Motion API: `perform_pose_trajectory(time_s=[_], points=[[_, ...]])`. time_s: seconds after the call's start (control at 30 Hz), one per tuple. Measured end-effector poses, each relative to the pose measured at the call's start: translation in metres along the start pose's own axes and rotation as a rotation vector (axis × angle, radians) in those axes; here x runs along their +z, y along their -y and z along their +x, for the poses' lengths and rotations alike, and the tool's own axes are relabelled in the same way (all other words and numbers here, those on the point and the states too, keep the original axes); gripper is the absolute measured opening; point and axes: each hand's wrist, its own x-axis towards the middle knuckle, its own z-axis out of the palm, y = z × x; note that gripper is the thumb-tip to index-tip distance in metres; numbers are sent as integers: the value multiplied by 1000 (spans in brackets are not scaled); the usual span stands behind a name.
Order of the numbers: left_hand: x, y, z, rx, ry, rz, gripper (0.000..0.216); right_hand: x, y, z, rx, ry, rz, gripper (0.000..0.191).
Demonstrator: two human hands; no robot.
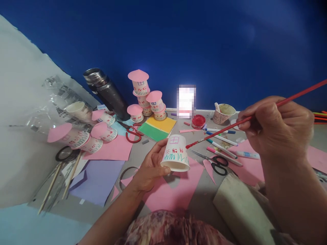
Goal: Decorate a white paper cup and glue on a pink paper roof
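Deep blue wall, grey tabletop

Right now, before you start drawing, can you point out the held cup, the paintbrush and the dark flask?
Held cup (176, 149): head view, decorated side wall.
Paintbrush (227, 128): head view, its red handle.
Dark flask (110, 95): head view, middle of its body.

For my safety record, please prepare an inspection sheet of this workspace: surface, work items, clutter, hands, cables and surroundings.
Surface: grey table, largely covered.
Work items: decorated paper cup; brush with red tip; open red paint pot.
Clutter: black-handled scissors, markers, purple paper.
Hands: left hand holds the cup; right hand holds the brush, tip close to the cup's side, contact unclear.
Cables: nothing seen.
Surroundings: blue wall behind; dark flask without lid.
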Motion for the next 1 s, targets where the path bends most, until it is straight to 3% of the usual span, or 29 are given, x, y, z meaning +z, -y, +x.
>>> perform_pose_trajectory(time_s=[0.33, 0.6, 1.0], points=[[-4, 1, -2, -45, 48, -197, 103, -8, 3, -8, -12, 83, -6, 13], [-1, 5, -2, 16, 50, -198, 98, -9, 9, -16, -52, 130, -92, 9], [0, 5, -4, -14, 6, -208, 98, -10, 6, -17, -43, 179, -109, 10]])
